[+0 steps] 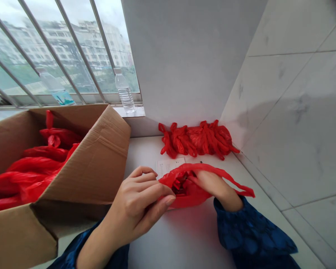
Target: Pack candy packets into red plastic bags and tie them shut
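Red plastic bag (189, 201), thin, wide-mouthed, with crinkled red pieces (182, 184) inside

Right hand (210, 181) in bag (189, 201); box (93, 160) left of bag; bundles (194, 140) behind bag; bottle (125, 92) on windowsill (140, 111) behind box.

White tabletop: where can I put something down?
Bare tabletop shows between the sleeves, in front of the open red bag, and between the cardboard box and bundled red bags. Crowded: the middle, around left hand and right hand.
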{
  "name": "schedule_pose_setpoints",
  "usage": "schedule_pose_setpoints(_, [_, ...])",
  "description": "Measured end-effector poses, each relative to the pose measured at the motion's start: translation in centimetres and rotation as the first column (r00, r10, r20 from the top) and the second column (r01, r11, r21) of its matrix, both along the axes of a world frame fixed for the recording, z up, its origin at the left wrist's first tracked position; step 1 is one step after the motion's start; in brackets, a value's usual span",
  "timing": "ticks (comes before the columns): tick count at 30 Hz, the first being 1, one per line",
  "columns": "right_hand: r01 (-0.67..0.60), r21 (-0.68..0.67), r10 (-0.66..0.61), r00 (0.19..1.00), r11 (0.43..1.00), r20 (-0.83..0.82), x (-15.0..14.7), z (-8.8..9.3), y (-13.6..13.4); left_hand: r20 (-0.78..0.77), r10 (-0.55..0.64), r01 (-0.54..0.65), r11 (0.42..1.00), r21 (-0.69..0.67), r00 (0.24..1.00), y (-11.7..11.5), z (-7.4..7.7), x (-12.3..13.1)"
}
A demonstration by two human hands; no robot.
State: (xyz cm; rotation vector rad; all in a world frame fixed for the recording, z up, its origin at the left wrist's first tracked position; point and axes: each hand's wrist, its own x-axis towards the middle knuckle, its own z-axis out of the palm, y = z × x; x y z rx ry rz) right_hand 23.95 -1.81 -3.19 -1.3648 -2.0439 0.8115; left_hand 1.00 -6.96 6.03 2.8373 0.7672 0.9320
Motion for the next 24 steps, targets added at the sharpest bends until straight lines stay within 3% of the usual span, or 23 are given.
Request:
schedule_pose_setpoints(5, [-0.142, -0.09, 0.127, 0.98, 0.986, -0.156, 0.6, 0.4, 0.3, 0.003, 0.013, -0.013, 1.0, 0.001, 1.0, 0.1, 0.0, -0.1])
schedule_pose_setpoints(9, [-0.141, -0.222, 0.068, 0.948, 0.965, -0.31, 0.7, 0.3, 0.6, 0.011, 0.021, -0.021, 1.0, -0.003, 1.0, 0.1, -0.1, -0.3])
schedule_pose_setpoints(16, [-0.065, -0.176, 0.024, 0.974, 0.982, -0.224, 0.6, 0.4, 0.3, 0.017, 0.021, -0.021, 1.0, 0.0, 1.0, 0.1, -0.4, -0.5])
schedule_pose_setpoints(18, [0.0, -0.124, -0.017, 0.991, 0.992, -0.133, 0.5, 1.0, -0.2, 0.027, 0.015, -0.015, 1.0, -0.005, 1.0, 0.0, -0.5, -0.6])
schedule_pose_setpoints(20, [0.093, 0.009, -0.093, 0.995, 0.996, 0.027, 0.6, 1.8, -1.1, 0.04, 0.005, -0.004, 1.0, -0.013, 0.999, -0.1, -0.5, -0.6])
schedule_pose_setpoints(24, [0.249, 0.306, -0.316, 0.929, 0.919, 0.194, 2.6, 3.2, -4.0, 0.046, -0.008, 0.01, 1.0, -0.024, 0.999, -0.2, -0.2, -0.6])
